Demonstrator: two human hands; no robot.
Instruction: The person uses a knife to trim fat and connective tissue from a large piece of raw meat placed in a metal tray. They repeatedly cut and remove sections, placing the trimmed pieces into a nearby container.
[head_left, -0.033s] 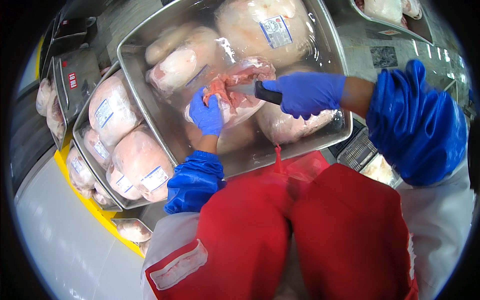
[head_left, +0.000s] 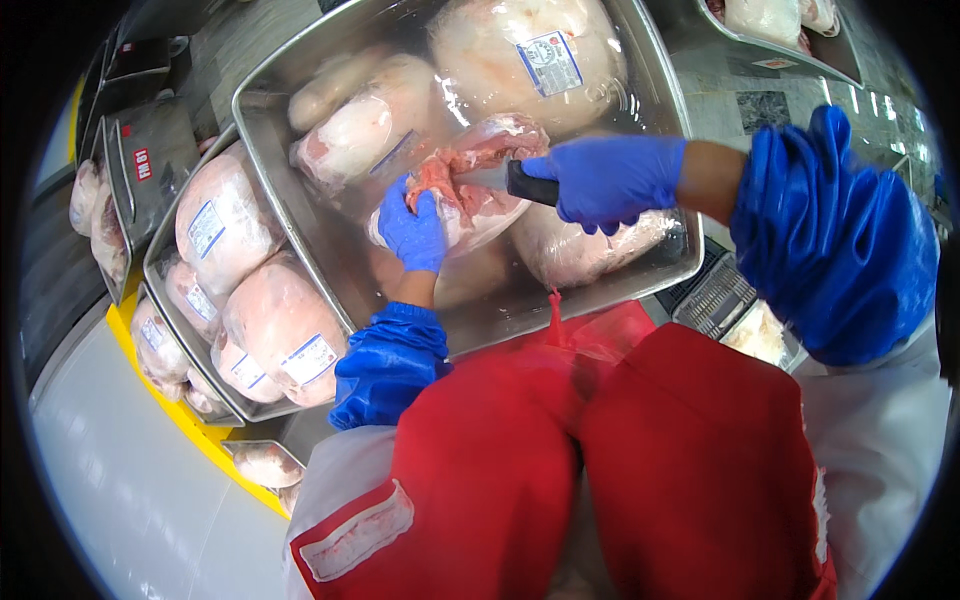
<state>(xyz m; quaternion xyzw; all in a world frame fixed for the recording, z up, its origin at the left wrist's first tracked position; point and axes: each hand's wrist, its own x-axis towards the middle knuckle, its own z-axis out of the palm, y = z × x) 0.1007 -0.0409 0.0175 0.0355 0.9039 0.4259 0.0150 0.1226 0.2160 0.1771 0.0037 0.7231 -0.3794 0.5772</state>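
Note:
My left hand (head_left: 415, 225), in a blue glove, grips the near left end of an opened poultry carcass (head_left: 480, 150) with pink, raw flesh exposed. My right hand (head_left: 610, 185), also gloved, is closed on the black handle of a knife (head_left: 530, 182), its blade pointing left into the cut flesh, partly hidden. The carcass rests in a large steel tub (head_left: 690, 250) of clear liquid. Around it lie more whole pale birds, among them a big labelled one (head_left: 500, 50) above, a smaller one (head_left: 350, 130) at upper left and another (head_left: 590, 260) below my right hand.
Steel bins of wrapped, labelled birds (head_left: 280, 320) stand to the left beside a yellow edge (head_left: 180, 410). Another bin (head_left: 840, 60) of meat is at upper right. A dark slatted crate (head_left: 715, 290) sits right of the tub. A red apron (head_left: 480, 460) fills the lower view.
My right hand and sleeve have shifted very slightly up and left, still on the knife. My left hand stays on the carcass.

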